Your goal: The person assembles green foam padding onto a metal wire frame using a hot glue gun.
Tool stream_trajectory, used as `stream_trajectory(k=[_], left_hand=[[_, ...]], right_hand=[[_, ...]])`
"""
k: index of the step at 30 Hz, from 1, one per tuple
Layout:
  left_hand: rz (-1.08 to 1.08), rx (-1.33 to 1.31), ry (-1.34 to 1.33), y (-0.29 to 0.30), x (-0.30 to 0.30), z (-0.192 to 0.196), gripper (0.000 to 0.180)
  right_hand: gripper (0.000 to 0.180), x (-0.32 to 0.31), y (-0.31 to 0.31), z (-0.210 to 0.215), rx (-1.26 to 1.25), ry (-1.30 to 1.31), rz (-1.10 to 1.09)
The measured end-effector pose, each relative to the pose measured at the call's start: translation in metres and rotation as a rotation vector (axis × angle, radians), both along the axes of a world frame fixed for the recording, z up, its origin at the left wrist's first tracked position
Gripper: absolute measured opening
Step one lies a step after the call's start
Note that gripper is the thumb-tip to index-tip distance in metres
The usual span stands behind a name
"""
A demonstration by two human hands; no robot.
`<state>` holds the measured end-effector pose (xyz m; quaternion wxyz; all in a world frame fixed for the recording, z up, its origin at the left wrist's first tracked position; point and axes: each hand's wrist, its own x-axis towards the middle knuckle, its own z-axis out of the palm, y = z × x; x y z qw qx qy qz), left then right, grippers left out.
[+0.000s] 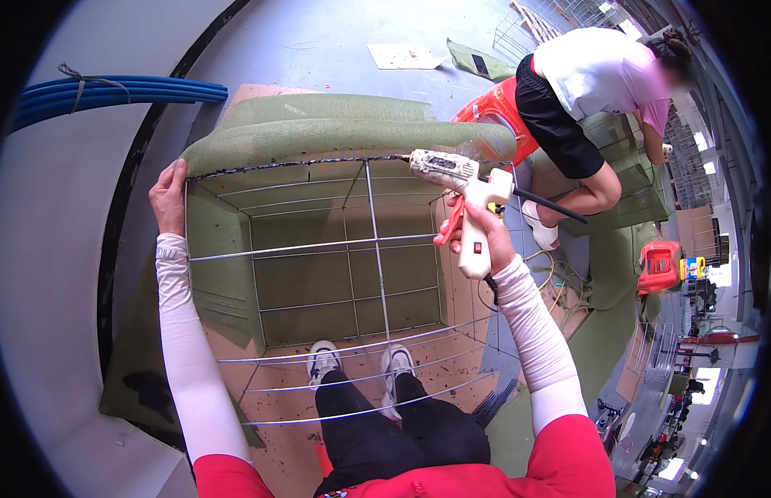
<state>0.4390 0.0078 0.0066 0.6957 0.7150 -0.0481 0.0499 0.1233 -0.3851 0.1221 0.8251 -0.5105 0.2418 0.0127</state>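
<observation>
My right hand (491, 236) is wrapped around the handle of a white hot glue gun (475, 192), fingers at its red trigger. A black glue stick (551, 205) pokes out of its back. Its dark nozzle meets the top wire of a metal wire frame (375, 217), where a lumpy black bead (290, 164) runs along the wire beside green mat (319, 133). At that frame's upper left corner, my left hand (169, 199) grips the edge, its fingertips partly hidden. More green mat lines the inside of the frame.
A person (584, 83) bends over green mat pieces at the right, near a red plastic stool (493, 108). Blue tubes (128, 90) lie tied at the left wall. Cardboard (302, 407) is under my feet. A yellow cord (553, 270) trails at the right.
</observation>
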Motion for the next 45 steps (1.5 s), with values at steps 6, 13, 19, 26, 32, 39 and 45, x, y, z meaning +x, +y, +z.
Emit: stream_trajectory(k=[6, 13, 19, 26, 32, 39, 45], left_hand=[[-0.009, -0.033, 0.013, 0.001, -0.003, 0.001, 0.034], [-0.013, -0.051, 0.023, 0.0, -0.001, 0.0, 0.035], [-0.006, -0.044, 0.02, 0.001, -0.004, 0.001, 0.035], [-0.016, -0.066, 0.019, 0.0, 0.002, -0.004, 0.034], [-0.009, -0.03, 0.023, 0.001, 0.001, -0.003, 0.034], [-0.004, -0.024, 0.014, 0.001, 0.002, -0.003, 0.033], [-0.001, 0.0, 0.003, -0.001, 0.001, 0.0, 0.032]], right_hand=[[0.034, 0.005, 0.009, 0.003, -0.02, 0.032, 0.024], [0.034, -0.001, 0.002, 0.002, -0.034, 0.017, -0.004], [0.034, 0.008, 0.016, 0.007, -0.019, 0.036, 0.005], [0.034, -0.006, 0.0, 0.003, -0.048, 0.036, -0.02], [0.034, -0.002, 0.008, 0.007, -0.036, 0.04, -0.018], [0.034, -0.007, 0.002, 0.006, -0.072, 0.037, -0.019], [0.033, -0.012, 0.0, 0.007, -0.094, 0.017, 0.003]])
